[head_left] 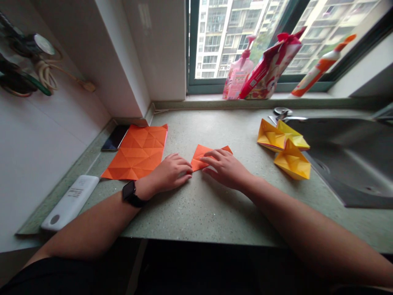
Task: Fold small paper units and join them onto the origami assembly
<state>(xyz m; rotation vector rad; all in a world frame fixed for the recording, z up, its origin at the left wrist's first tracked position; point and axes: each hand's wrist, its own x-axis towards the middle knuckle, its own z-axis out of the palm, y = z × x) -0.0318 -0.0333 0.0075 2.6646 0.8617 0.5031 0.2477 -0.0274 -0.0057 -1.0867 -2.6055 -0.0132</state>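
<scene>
A small folded piece of orange paper (198, 157) lies on the counter in front of me. My left hand (172, 173), with a black watch (131, 194) on the wrist, has its fingers drawn together at the paper's left corner and pinches it. Across the middle of the paper rests my right hand (226, 169), fingers stretched out and slightly apart, covering part of it. Beyond my left forearm, larger creased orange sheets (139, 149) lie spread. To the right stand several folded paper shapes, among them a yellow-orange one (293, 162) with pointed ends.
A dark phone (115, 138) touches the orange sheets, and a white power bank (71, 202) lies at the left edge. The metal sink (356, 159) is on the right. A pink pump bottle (238, 78), a red bag (273, 67) and an orange-white bottle (319, 69) stand on the sill.
</scene>
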